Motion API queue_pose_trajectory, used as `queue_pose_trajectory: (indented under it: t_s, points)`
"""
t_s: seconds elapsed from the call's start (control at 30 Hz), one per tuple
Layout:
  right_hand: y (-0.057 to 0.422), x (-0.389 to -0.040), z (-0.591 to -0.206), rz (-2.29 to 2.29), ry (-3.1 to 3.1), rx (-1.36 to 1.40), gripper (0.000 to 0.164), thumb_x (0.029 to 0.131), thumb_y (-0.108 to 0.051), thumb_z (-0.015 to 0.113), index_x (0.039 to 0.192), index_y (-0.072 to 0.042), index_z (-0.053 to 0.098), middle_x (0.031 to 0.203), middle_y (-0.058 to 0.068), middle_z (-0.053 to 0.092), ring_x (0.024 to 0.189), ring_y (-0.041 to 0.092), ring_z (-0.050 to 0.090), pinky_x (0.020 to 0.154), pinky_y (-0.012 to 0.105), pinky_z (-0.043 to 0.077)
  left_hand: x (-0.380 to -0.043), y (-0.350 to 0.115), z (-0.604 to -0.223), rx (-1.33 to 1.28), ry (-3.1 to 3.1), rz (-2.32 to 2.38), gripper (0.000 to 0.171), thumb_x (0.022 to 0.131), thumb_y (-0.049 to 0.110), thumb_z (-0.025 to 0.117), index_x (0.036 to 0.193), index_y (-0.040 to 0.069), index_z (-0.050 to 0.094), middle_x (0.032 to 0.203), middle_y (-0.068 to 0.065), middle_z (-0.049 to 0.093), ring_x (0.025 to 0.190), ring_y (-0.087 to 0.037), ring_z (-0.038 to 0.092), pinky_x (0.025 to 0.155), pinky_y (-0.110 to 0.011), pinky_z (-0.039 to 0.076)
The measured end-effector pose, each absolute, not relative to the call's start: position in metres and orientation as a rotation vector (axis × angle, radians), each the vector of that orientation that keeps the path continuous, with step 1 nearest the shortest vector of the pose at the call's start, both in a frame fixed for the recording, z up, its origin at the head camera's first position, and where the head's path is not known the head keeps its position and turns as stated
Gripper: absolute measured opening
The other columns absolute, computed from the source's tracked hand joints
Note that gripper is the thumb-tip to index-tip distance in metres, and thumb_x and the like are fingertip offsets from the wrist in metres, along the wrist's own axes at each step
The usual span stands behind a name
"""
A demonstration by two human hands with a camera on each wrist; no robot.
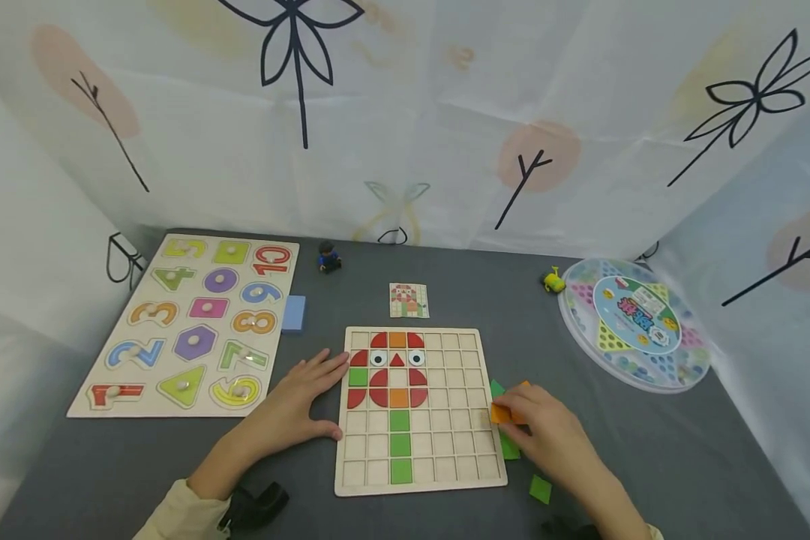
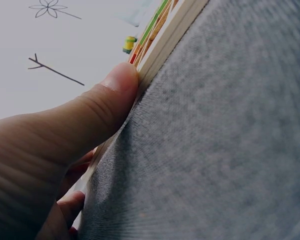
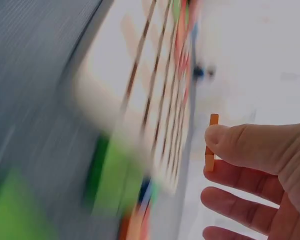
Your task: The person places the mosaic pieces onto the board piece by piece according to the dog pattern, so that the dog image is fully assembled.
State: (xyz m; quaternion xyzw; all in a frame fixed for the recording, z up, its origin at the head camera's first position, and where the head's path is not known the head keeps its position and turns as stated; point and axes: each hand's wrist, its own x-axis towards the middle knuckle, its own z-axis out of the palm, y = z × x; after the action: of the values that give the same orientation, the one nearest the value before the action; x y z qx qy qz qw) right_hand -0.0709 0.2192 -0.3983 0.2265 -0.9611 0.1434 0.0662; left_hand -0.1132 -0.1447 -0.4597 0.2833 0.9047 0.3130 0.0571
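Note:
A wooden grid board (image 1: 455, 450) lies in front of me, with red, orange and green tiles and two eye tiles set in its left and middle cells. My left hand (image 1: 297, 405) rests against the board's left edge, fingers and thumb spread; the left wrist view shows the thumb (image 2: 102, 100) touching the rim. Just off the right edge, my right hand (image 1: 550, 435) pinches an orange tile (image 3: 210, 162) between thumb and index finger. Beneath that hand lie green tiles (image 1: 510, 448) and more orange, partly hidden. A single green tile (image 1: 540, 489) sits nearer to me.
Behind the board is a small pattern card (image 1: 409, 300). A number-and-shape puzzle (image 1: 175, 300) and a blue block (image 1: 293, 313) occupy the left. A toy figure (image 1: 328, 257) stands at the back; a yellow-green toy (image 1: 553, 280) and round game box (image 1: 637, 322) are at right.

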Motion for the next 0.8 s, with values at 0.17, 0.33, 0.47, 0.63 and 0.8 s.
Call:
queue_pose_trajectory:
  t_s: [0.17,0.33,0.47,0.63,0.8]
  points:
    - [0.173,-0.081,-0.397,0.407,-2.885,0.965,0.028,0.068,-0.020,0.076,0.094,-0.020,0.067,0.091,-0.011,0.060,0.084,0.005,0.053,0.071,0.023,0.048,-0.113,-0.145,-0.459,0.851,2.746,0.946,0.098,0.059,0.050,0.075,0.140,0.015,0.031,0.145,0.002,0.026,0.135,-0.028,0.016,0.104,-0.055,0.013]
    - [0.145,-0.089,-0.403,0.346,-2.930,1.100,0.021,0.074,-0.022,0.072,0.095,-0.017,0.069,0.088,-0.008,0.061,0.079,0.007,0.053,0.070,0.023,0.047,-0.113,-0.145,-0.458,0.855,2.745,0.956,0.098,0.058,0.049,0.075,0.139,0.014,0.032,0.145,0.001,0.027,0.135,-0.028,0.016,0.104,-0.055,0.013]
    - [0.136,-0.093,-0.409,0.293,-2.969,1.111,0.023,0.074,-0.022,0.071,0.096,-0.015,0.070,0.090,-0.006,0.062,0.080,0.010,0.054,0.069,0.024,0.047,-0.113,-0.145,-0.458,0.859,2.746,0.956,0.098,0.059,0.049,0.075,0.139,0.014,0.032,0.145,0.001,0.027,0.135,-0.028,0.016,0.104,-0.055,0.013]
    - [0.131,-0.094,-0.413,0.293,-2.997,1.110,0.024,0.075,-0.024,0.071,0.097,-0.015,0.069,0.094,-0.005,0.062,0.085,0.010,0.054,0.072,0.026,0.047,-0.113,-0.145,-0.458,0.857,2.744,0.953,0.098,0.059,0.049,0.075,0.139,0.014,0.031,0.145,0.001,0.027,0.135,-0.028,0.016,0.104,-0.055,0.013]
    - [0.130,-0.094,-0.414,0.309,-2.989,1.113,0.026,0.075,-0.028,0.070,0.098,-0.016,0.069,0.095,-0.005,0.062,0.086,0.010,0.054,0.073,0.026,0.047,-0.113,-0.145,-0.458,0.860,2.749,0.954,0.099,0.058,0.050,0.075,0.139,0.014,0.031,0.145,0.001,0.027,0.135,-0.028,0.016,0.104,-0.055,0.013]
